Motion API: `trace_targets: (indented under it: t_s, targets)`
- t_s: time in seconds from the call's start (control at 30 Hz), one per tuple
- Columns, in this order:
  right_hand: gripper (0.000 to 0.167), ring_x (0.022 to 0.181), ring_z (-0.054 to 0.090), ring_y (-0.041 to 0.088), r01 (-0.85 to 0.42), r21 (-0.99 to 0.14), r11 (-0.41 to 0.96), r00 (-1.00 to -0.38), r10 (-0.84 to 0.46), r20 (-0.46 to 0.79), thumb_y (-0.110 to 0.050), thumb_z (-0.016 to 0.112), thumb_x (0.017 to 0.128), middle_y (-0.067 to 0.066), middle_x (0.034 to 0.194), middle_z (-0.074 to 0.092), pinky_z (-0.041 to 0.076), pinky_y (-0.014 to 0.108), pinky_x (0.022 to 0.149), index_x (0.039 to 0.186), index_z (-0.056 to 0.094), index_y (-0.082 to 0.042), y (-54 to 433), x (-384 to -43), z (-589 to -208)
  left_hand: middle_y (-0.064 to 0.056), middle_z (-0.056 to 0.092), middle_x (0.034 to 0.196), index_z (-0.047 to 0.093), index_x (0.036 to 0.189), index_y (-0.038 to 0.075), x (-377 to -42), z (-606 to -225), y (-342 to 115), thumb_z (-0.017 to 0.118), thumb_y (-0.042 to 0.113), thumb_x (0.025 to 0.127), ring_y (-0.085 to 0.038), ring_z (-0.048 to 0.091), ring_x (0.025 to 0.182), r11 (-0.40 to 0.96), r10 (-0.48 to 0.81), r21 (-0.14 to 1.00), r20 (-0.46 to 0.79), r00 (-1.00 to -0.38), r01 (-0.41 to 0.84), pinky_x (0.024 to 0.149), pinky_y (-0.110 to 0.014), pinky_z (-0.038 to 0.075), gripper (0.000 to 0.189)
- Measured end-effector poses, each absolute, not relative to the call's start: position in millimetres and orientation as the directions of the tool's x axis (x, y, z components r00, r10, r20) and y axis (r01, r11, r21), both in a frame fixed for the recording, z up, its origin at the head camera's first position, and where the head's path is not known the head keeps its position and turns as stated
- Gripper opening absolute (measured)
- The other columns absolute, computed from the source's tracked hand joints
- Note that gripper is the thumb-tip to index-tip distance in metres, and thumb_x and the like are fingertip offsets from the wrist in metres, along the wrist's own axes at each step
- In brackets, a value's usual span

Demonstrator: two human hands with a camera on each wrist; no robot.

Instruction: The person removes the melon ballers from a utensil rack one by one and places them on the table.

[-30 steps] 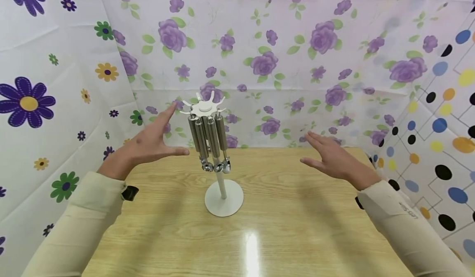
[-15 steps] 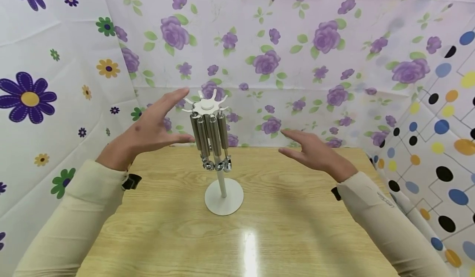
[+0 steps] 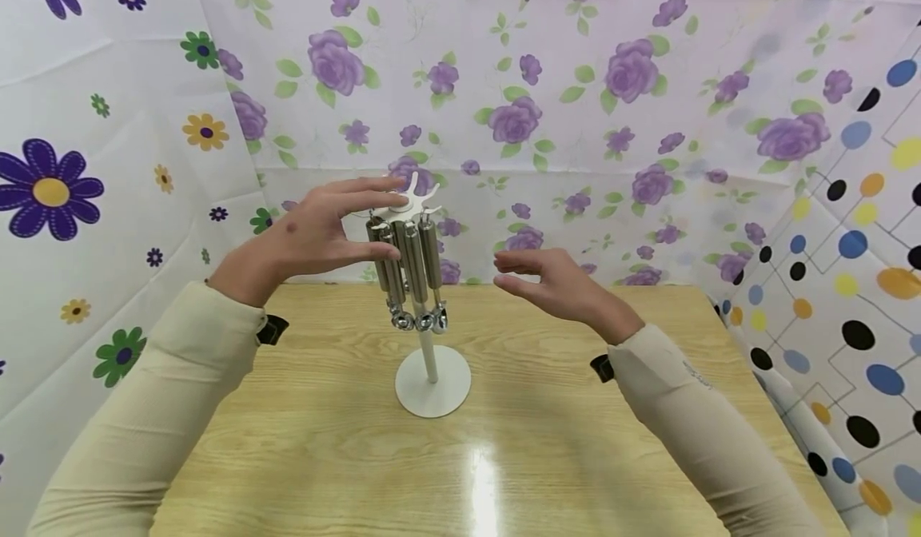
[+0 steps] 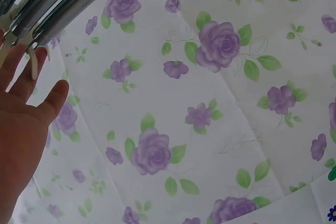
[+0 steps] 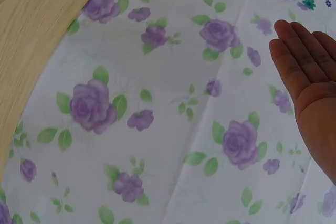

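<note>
A white rotating-style stand (image 3: 433,399) with curved hooks at its top stands upright on the wooden table. Several utensils with shiny metal handles (image 3: 413,269) hang from the hooks, their small rounded heads downward. My left hand (image 3: 316,233) is at the left of the stand's top, fingers extended over the hooks and thumb in front of the handles. In the left wrist view, the fingertips of that hand (image 4: 21,135) lie by the hooks and handle ends; contact is unclear. To the right, my right hand (image 3: 554,285) hovers empty with straight fingers, apart from the stand.
The wooden table (image 3: 345,457) extends around the stand's round base. Behind it hangs a purple-flowered cloth (image 3: 547,169). A daisy-patterned cloth (image 3: 144,201) is at the left and a dotted cloth (image 3: 835,281) at the right.
My left hand has moved rightward onto the top of the stand, fingers now over the hooks. My right hand has moved left, closer to the stand. The utensils stay hanging.
</note>
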State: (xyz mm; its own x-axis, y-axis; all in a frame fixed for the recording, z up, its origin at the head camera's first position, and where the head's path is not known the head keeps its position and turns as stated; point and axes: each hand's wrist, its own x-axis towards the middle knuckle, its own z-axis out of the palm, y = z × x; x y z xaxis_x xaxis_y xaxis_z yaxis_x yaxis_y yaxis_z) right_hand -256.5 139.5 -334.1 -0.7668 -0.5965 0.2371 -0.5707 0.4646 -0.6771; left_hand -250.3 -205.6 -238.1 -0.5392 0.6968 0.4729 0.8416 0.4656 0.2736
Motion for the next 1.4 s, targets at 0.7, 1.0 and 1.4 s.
trace_targets:
  t_s: [0.7,1.0,1.4]
  targets:
    - [0.042,0.114,0.065,0.022,-0.551,-0.792,0.262,-0.727,-0.617,0.301,-0.02,0.06,0.101,0.012,0.13,0.065,0.054,0.035,0.093,0.139,0.058,-0.001,75,-264,-343,-0.015,0.056,0.142,0.064,0.133,0.004,-245,-242,-205,0.091,0.02,0.072,-0.033,0.049,0.125,0.512,0.671,0.229,0.496,-0.552,0.828,0.102,-0.059,0.04,0.069]
    - [0.041,0.117,0.064,0.021,-0.554,-0.806,0.206,-0.723,-0.599,0.345,-0.01,0.057,0.102,0.012,0.135,0.062,0.051,0.031,0.096,0.142,0.053,-0.002,54,-269,-350,-0.016,0.063,0.132,0.068,0.127,0.003,-250,-242,-203,0.093,0.022,0.069,-0.035,0.052,0.116,0.489,0.679,0.169,0.542,-0.495,0.856,0.098,-0.058,0.04,0.066]
    - [0.031,0.102,0.068,0.022,-0.537,-0.806,0.248,-0.771,-0.532,0.35,-0.006,0.061,0.099,0.011,0.116,0.069,0.055,0.031,0.087,0.129,0.06,0.001,54,-269,-351,-0.013,0.067,0.12,0.071,0.117,0.005,-255,-241,-200,0.093,0.028,0.069,-0.032,0.054,0.109,0.483,0.678,0.148,0.561,-0.476,0.863,0.096,-0.054,0.04,0.057]
